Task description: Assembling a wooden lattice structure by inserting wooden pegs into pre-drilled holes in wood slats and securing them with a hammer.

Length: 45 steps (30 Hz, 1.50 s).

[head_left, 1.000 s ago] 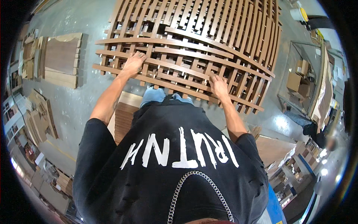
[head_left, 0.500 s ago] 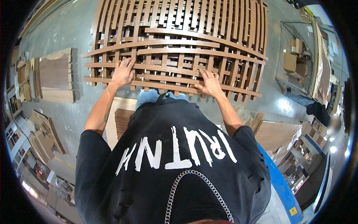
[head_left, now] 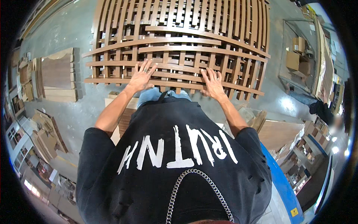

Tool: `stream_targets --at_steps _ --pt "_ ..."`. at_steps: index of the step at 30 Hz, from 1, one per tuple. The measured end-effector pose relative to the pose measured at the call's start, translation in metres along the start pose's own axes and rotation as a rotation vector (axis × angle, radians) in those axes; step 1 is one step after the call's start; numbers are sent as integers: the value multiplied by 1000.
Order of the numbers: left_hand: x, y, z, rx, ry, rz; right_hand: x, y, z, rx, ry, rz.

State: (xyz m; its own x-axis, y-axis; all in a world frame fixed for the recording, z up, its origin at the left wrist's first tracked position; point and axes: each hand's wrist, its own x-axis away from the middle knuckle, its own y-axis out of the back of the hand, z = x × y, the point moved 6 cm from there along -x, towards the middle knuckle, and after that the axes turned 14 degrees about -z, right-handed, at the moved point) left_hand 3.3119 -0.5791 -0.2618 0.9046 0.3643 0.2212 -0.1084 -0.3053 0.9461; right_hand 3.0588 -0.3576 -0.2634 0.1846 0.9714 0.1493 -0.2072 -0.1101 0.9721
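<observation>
In front of me lies a large stack of brown wood-grain slats (head_left: 179,48), crossed in layers with gaps between them. Both hands are at its near edge. My left hand (head_left: 141,76) has its fingers spread, their tips reaching over the second crosswise slat (head_left: 112,64). My right hand (head_left: 213,84) also has its fingers apart, lying over the nearest crosswise slat (head_left: 175,83) with the tips on the one behind it. Neither hand is wrapped around a slat. Several longer slats (head_left: 209,34) lie loosely across the top, some at a slant.
Flat brown panels (head_left: 57,72) are stacked on the floor at the left. Cardboard boxes (head_left: 298,61) sit within a metal frame (head_left: 285,37) at the right. Another person (head_left: 320,112) is at the far right. A brown panel (head_left: 279,134) stands near my right elbow.
My left hand has slid to the right along the near slats, closer to my right hand. My right hand has shifted slightly, its fingers still apart. The slats look much the same.
</observation>
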Motion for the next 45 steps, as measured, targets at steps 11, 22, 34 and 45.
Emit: stream_targets --at_steps 11,22,34,45 --pt "8 -11 9 33 -10 -84 2 -3 2 -19 23 4" --pt "10 -12 7 -48 -35 -69 0 -2 8 62 18 -7" --pt "9 -14 14 -133 -52 33 0 -14 14 195 45 23" --pt "18 -17 17 -170 -73 -98 0 -6 9 127 29 57"
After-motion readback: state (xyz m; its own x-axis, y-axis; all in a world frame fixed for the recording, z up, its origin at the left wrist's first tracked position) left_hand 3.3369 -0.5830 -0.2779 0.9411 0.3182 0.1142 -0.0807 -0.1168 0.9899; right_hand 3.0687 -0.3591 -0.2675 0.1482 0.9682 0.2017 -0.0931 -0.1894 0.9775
